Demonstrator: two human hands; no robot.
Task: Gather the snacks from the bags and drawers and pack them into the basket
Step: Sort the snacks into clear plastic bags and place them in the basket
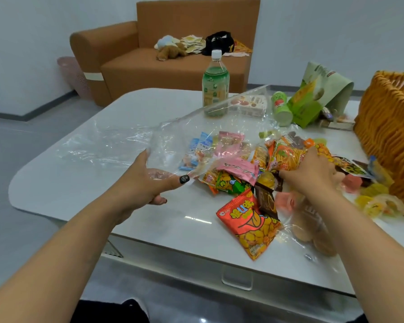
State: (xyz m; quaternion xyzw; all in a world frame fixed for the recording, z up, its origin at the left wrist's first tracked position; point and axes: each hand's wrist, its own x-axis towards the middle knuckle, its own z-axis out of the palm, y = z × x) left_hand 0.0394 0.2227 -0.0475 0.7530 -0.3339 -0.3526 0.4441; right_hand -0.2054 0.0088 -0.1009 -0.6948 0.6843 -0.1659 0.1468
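White table (84,164) before a brown sofa (149,64), snacks spilled out beside the basket.

At left my left hand (149,180) pinches the edge of a clear bag (117,143), thumb on top; it is limp, slippery film, best gripped at the rim. Mid-table lies the snack pile (238,169): light, crinkly packets that I judge will slide and crush, so I would take them by the sealed edges. My right hand (313,173) is curled into the pile over orange packets; exactly what it grips I cannot tell. Far behind stand a bottle (215,85), a green can (281,108) and a green bag (317,94). The basket (387,127) sits at far right, jelly cups (378,203) crowding its near foot.
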